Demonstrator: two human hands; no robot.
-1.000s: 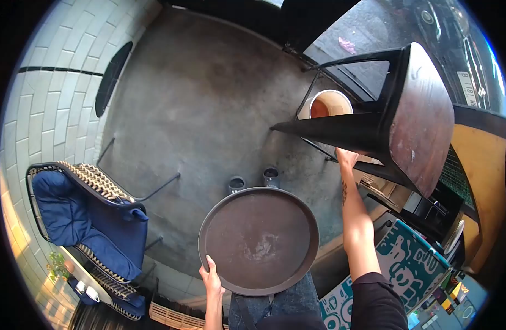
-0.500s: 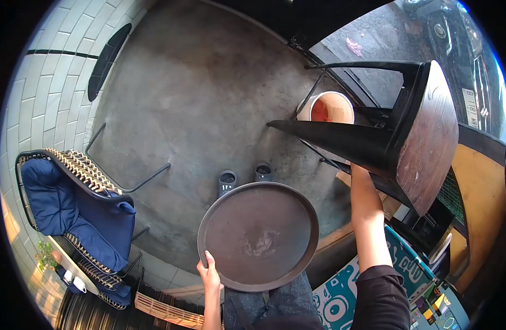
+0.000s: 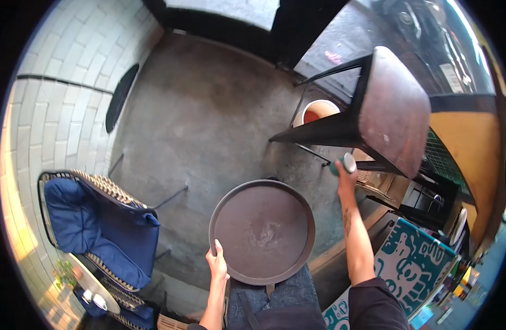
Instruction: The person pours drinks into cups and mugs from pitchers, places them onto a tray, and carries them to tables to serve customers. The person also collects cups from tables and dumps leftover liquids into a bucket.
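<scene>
My left hand (image 3: 219,264) grips the near left edge of a round brown serving tray (image 3: 261,220), thumb over the rim. The tray is level in front of my body, with nothing on it but a scuffed pale patch near its middle. To the right, my right hand (image 3: 346,177) is wrapped around a small green cup (image 3: 335,167) with a pale inside or end facing me. This hand is beside the stool (image 3: 393,110), below its seat and near its legs. Whether the cup holds anything cannot be made out.
A white bucket (image 3: 320,109) with something reddish inside stands behind the stool leg. A blue cushioned chair (image 3: 121,231) is on the left, near a small table (image 3: 93,283) with white cups and a plant (image 3: 64,273). A teal patterned panel (image 3: 410,264) is at lower right.
My right hand, hidden behind the stool before, has come into sight holding the green cup. My left hand still holds the tray. The whole view has shifted and turned slightly.
</scene>
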